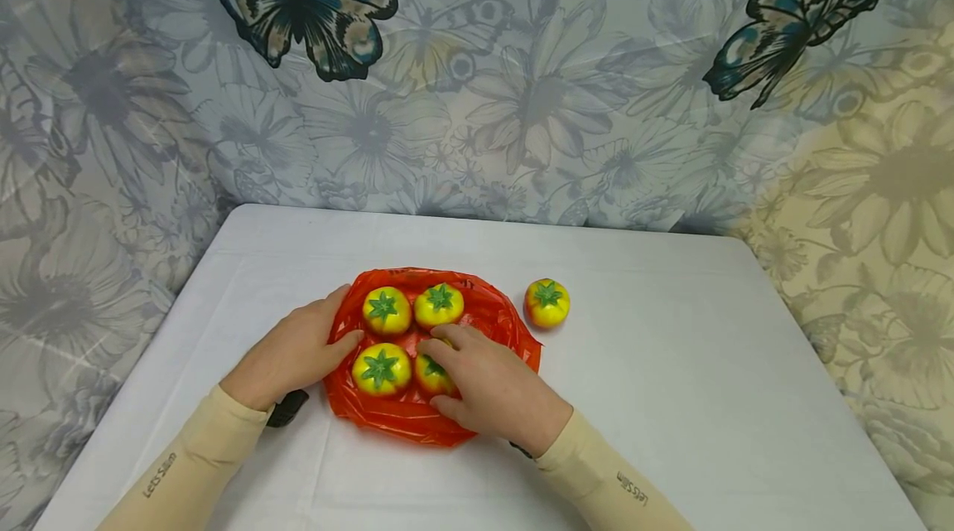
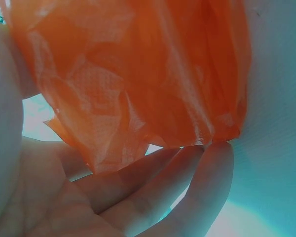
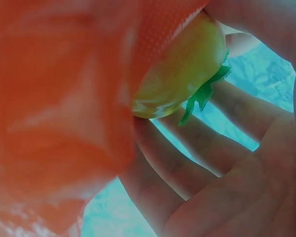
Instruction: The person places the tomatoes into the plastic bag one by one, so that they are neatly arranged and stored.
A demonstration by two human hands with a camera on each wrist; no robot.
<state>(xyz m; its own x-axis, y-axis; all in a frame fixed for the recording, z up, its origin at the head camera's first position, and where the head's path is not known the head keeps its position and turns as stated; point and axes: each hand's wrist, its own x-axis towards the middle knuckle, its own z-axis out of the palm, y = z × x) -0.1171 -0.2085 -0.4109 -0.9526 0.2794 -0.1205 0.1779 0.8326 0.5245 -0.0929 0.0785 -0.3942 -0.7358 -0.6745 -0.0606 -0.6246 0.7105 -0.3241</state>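
Note:
A red plastic bag point(image 1: 402, 425) lies spread open on the table, its rim rolled into a low wall. Several yellow-red tomatoes with green star-shaped tops, such as this tomato point(image 1: 382, 369), sit inside it. At the bag's left side, my left hand point(image 1: 301, 349) holds the rim, thumb over the edge and fingers along the outside; the left wrist view shows fingertips against the plastic. My right hand point(image 1: 495, 386) reaches over the bag's right part and grips a tomato point(image 3: 187, 74), its fingers round it. That hand partly hides the tomato in the head view.
Another tomato point(image 1: 547, 304) stands on the white-covered table point(image 1: 671, 365), just right of the bag. A dark object point(image 1: 287, 408) shows under the left wrist. Behind the table hangs a backdrop point(image 1: 522, 100) with flowers and butterflies.

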